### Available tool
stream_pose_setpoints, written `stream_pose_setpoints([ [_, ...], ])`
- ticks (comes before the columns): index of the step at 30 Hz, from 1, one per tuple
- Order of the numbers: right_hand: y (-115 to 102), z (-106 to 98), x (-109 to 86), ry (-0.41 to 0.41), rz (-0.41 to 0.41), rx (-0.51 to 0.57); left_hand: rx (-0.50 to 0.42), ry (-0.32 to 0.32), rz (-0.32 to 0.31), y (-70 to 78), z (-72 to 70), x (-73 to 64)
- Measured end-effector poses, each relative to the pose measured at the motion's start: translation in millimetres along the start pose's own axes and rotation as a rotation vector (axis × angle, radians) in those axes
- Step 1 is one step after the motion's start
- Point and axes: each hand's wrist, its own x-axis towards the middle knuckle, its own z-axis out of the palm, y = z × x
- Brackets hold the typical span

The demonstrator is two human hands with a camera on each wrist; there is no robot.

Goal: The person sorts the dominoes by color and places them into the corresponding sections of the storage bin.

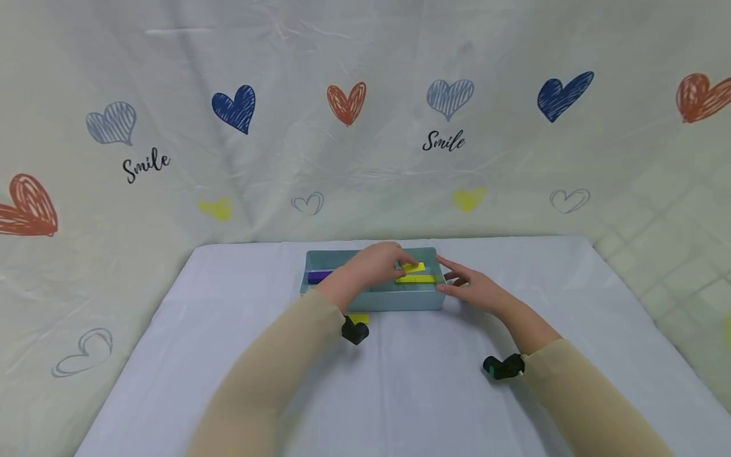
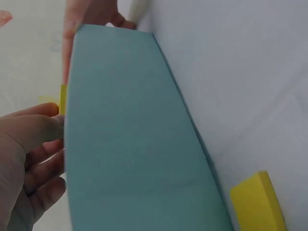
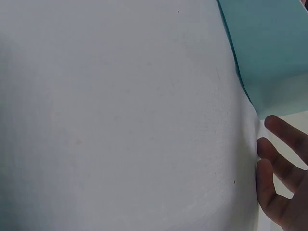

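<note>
A blue-green open box [image 1: 408,301] stands lengthwise across the white table. My left hand [image 1: 379,261] reaches over its front wall and pinches a yellow block [image 1: 415,267] between thumb and fingers, inside the right part of the box. Just in front of that block lies another long yellow block [image 1: 417,279]. At the box's right end is my right hand [image 1: 474,289], its extended thumb and index finger touching the two corners while the other fingers stay loose. The left wrist view shows the box wall hiding most of the held block [image 2: 62,99].
A dark purple block [image 1: 318,277] lies in the left part of the box. Another yellow block [image 2: 255,204] rests on the table before the box, partly covered by my left wrist in the head view. Behind the table hangs a curtain [image 1: 388,184] printed with hearts.
</note>
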Motion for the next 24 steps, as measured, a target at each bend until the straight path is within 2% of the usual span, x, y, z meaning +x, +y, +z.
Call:
stream_pose_setpoints([
  [7, -2, -1, -2.2, 0.0, 0.01, 0.015, 0.024, -0.027, -0.029, -1.3, 17.8, 23.3],
  [12, -3, -2, -3.0, 0.002, 0.001, 0.019, 0.006, -0.022, -0.061, -0.4, 25.6, 33.2],
  [24, -3, -2, -3.5, 0.003, -0.01, 0.019, 0.033, -0.03, -0.032, 2.7, 39.0, 48.1],
])
